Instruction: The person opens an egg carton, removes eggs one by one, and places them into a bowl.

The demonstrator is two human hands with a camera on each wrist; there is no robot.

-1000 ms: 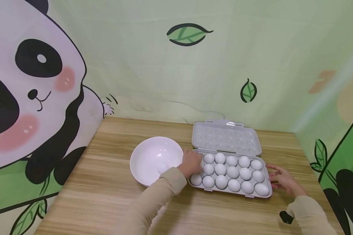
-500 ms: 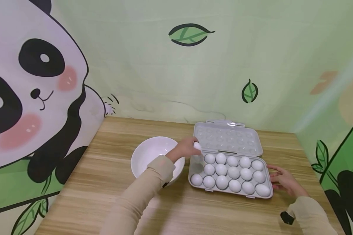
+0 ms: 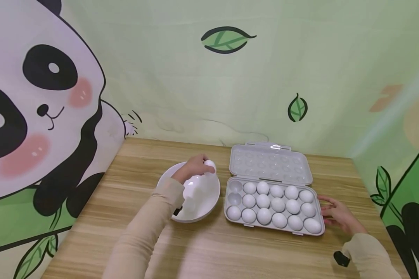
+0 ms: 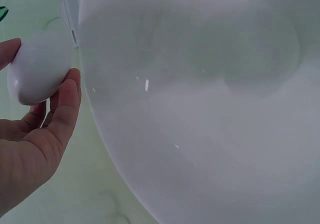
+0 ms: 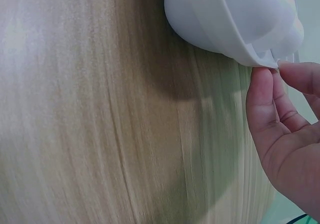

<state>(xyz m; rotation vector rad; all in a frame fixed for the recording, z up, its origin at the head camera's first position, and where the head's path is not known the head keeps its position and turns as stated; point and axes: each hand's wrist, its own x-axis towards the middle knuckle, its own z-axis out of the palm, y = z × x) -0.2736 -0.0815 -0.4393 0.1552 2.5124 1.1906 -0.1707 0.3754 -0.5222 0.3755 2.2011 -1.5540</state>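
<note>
My left hand (image 3: 194, 167) holds a white egg (image 3: 210, 166) between thumb and fingertips, above the far right part of a white bowl (image 3: 165, 179). The left wrist view shows the egg (image 4: 41, 66) beside the bowl's rim (image 4: 107, 144). A rounded white shape (image 3: 188, 205) in the bowl is hard to make out. To the right stands a light grey egg carton (image 3: 276, 228), its lid laid back. White eggs (image 3: 277, 204) fill most of its cups; two at the left end are bare. My right hand (image 3: 338, 214) pinches the carton's right rim (image 5: 245, 56).
The carton's dimpled lid (image 3: 270, 163) lies towards the back wall. Under everything is a wood-grain table (image 3: 227, 255). A printed cloth with a panda and leaves (image 3: 227, 40) hangs behind and at the sides.
My left hand has lifted an egg out of the carton's left column and carried it left over the bowl. The right hand has stayed at the carton's right end.
</note>
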